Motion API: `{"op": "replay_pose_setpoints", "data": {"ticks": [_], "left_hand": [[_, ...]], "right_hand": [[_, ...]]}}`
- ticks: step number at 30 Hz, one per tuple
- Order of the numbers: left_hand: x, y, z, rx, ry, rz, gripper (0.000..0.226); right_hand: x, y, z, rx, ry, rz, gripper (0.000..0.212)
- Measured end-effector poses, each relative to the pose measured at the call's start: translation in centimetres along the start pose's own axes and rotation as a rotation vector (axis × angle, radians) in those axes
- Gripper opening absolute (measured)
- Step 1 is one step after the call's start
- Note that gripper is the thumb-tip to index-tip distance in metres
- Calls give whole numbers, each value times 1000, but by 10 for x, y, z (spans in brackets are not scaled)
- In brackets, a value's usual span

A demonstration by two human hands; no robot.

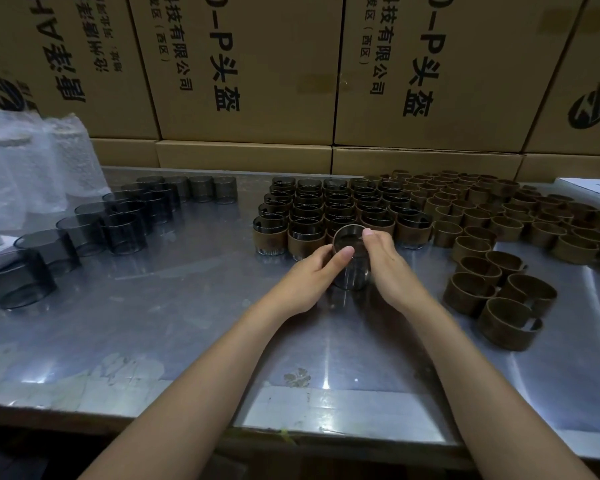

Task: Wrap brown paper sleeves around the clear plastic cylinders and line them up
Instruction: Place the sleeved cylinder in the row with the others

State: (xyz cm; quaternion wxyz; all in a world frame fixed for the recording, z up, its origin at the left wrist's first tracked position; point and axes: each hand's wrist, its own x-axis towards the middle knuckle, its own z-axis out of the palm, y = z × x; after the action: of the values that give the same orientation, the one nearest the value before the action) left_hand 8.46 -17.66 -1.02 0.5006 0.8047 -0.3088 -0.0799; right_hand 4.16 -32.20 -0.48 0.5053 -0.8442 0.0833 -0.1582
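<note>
Clear cylinder (351,258) in both hands, sleeved rows (340,209) behind (touching)

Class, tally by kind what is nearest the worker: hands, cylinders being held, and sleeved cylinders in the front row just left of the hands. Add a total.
Hands: 2, the left hand and the right hand
Held cylinder, with no sleeve showing: 1
Sleeved cylinders in the front row left of the hands: 2
Total: 5
</note>
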Motion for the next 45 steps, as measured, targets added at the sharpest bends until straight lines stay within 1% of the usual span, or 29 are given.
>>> {"op": "replay_pose_setpoints", "data": {"ticks": [2,3,6,10,13,16,19,21,23,24,26,28,29,31,33,34,37,43,45], "left_hand": [[-1,1,-1,-12,-16,14,81],[-1,1,-1,-21,-23,18,78],[-2,2,-1,-22,-21,29,70],[-3,0,-1,-61,8,66,77],[-4,1,0,-102,36,95,73],[-7,5,4,-186,93,87,66],[-7,10,6,-283,121,87,67],[-6,11,6,-311,150,91,60],[-5,12,6,-345,166,85,55],[-5,12,6,-366,166,76,56],[-3,12,6,-386,168,39,66],[-2,11,5,-384,170,16,73],[-2,11,5,-390,169,19,73],[-3,13,4,-416,172,33,63],[-4,14,3,-446,177,34,44],[-4,15,2,-465,177,30,39],[-4,15,0,-498,151,39,40],[-3,16,-1,-551,112,57,42],[-3,16,-1,-557,120,59,41]], "right_hand": [[2,3,-3,-66,-70,41,65],[2,3,-3,-94,-92,57,71],[0,2,-1,-99,-130,84,78],[-5,-3,3,25,-180,86,83],[-9,-9,8,141,-168,48,86],[-10,-15,14,279,-130,28,90],[-8,-16,18,383,-81,27,74],[-8,-15,19,434,-52,36,69],[-8,-15,19,485,-31,40,70],[-7,-15,20,515,-25,38,68],[-8,-15,20,568,-23,33,67],[-8,-15,20,586,-26,32,75],[-8,-15,20,598,-29,32,79],[-9,-16,20,635,-41,29,80],[-9,-16,21,666,-48,23,76],[-9,-16,21,679,-43,15,72],[-8,-14,21,703,-20,-19,60],[-7,-14,23,715,-24,-45,56],[-8,-13,24,710,-20,-58,49]]}}
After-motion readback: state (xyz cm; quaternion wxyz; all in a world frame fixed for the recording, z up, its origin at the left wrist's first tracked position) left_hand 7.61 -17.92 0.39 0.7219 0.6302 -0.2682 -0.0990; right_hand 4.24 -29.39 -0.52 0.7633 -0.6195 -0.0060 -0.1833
